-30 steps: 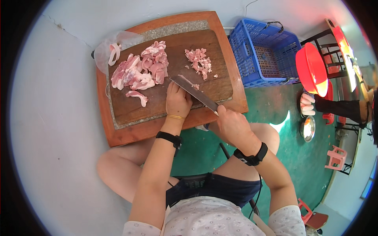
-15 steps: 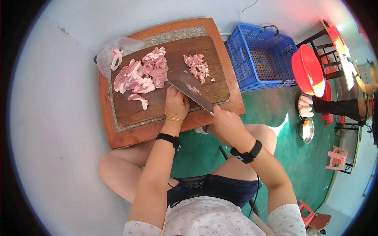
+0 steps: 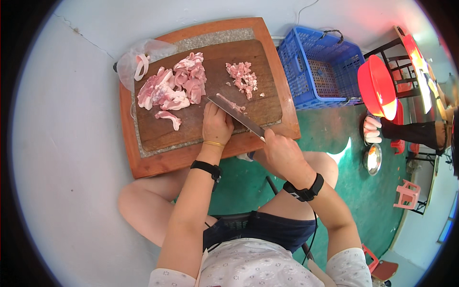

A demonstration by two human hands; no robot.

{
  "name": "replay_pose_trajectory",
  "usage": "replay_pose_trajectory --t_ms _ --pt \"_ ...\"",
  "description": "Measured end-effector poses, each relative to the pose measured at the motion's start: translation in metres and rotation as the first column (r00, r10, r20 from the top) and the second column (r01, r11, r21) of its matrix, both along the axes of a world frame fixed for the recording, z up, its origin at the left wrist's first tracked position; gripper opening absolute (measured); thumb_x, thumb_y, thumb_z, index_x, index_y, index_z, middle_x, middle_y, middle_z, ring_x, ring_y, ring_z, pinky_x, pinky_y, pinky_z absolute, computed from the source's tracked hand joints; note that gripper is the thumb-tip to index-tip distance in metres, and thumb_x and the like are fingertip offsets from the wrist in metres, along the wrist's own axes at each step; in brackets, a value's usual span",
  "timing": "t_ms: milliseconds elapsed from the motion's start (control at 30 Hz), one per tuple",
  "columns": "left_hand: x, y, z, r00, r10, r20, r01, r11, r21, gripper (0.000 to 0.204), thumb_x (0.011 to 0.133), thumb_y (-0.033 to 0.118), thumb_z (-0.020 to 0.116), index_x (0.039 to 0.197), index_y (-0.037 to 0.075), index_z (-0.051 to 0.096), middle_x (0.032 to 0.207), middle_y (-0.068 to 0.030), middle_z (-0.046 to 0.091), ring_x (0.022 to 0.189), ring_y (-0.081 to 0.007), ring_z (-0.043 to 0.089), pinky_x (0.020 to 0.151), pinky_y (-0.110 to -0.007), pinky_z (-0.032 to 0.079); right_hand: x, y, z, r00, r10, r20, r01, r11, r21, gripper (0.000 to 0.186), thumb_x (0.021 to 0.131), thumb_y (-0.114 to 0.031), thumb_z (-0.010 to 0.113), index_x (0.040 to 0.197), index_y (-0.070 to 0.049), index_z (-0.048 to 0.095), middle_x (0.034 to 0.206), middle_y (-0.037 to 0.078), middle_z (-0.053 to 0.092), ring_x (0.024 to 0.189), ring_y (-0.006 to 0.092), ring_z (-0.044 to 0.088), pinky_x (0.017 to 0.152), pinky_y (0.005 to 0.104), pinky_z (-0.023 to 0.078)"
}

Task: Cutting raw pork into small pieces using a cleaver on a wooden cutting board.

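My right hand [image 3: 283,149] is closed round the handle of a kitchen knife [image 3: 239,117]. Its long blade slants up and left across a wooden cutting board [image 3: 215,62]. Just behind the blade, my left hand [image 3: 217,124] presses down with curled fingers; whatever lies under them is hidden. A thin strip of cut meat [image 3: 232,102] lies along the blade's far side. Large slices of raw meat [image 3: 165,88] are piled at the board's left, with one loose piece [image 3: 169,119] nearer me. Small diced meat [image 3: 243,78] forms a heap farther right.
The board rests on a wood-framed table [image 3: 158,167] by the wall. A clear plastic bag [image 3: 128,71] hangs over its left corner. To the right stand a blue crate [image 3: 301,76], a red basin [image 3: 375,88] and a metal bowl [image 3: 373,160]. Another person's dark-clothed leg [image 3: 411,134] shows farther right.
The knife blade has tipped, showing a narrower face, and more of the meat strip shows beyond it. Both hands keep their holds. The whole view has shifted slightly.
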State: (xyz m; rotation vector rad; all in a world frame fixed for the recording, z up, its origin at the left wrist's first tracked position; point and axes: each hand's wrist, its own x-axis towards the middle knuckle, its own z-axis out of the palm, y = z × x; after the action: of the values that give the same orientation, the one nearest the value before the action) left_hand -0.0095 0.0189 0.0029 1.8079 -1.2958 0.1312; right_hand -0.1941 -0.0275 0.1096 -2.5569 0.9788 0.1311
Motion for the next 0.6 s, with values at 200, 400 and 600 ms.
replay_pose_trajectory --t_ms 200,400,600 --pt "0.002 -0.003 0.004 1.000 -0.008 0.029 0.009 1.000 -0.023 0.031 0.067 -0.004 0.061 0.097 0.000 0.063 0.103 -0.0165 0.058 0.101 -0.0370 0.053 0.088 -0.043 0.046 0.034 -0.005 -0.011 0.997 0.002 0.071 0.000 1.000 -0.025 0.005 0.083 -0.004 0.051 0.083 -0.001 0.047 0.067 0.019 0.063 0.066 0.0364 0.066 0.058 0.0444 0.053" --pt "0.001 0.001 -0.001 1.000 0.008 0.002 -0.008 1.000 -0.004 0.033 0.071 -0.004 0.060 0.103 0.001 0.062 0.107 -0.0174 0.059 0.104 -0.0385 0.053 0.090 -0.043 0.045 0.018 0.001 -0.009 0.999 -0.002 0.032 0.003 0.999 -0.032 0.006 0.084 -0.006 0.053 0.084 -0.001 0.048 0.070 0.021 0.064 0.067 0.0387 0.065 0.060 0.0453 0.054" --pt "0.003 0.003 -0.002 1.000 0.017 0.005 -0.017 0.998 -0.065 0.020 0.070 -0.006 0.060 0.089 -0.001 0.060 0.094 -0.0156 0.057 0.092 -0.0362 0.054 0.080 -0.042 0.046 -0.006 0.002 0.008 0.996 -0.088 -0.018 0.088 0.996 0.013 0.010 0.084 -0.008 0.053 0.086 -0.001 0.048 0.070 0.022 0.063 0.068 0.0400 0.065 0.061 0.0480 0.053"
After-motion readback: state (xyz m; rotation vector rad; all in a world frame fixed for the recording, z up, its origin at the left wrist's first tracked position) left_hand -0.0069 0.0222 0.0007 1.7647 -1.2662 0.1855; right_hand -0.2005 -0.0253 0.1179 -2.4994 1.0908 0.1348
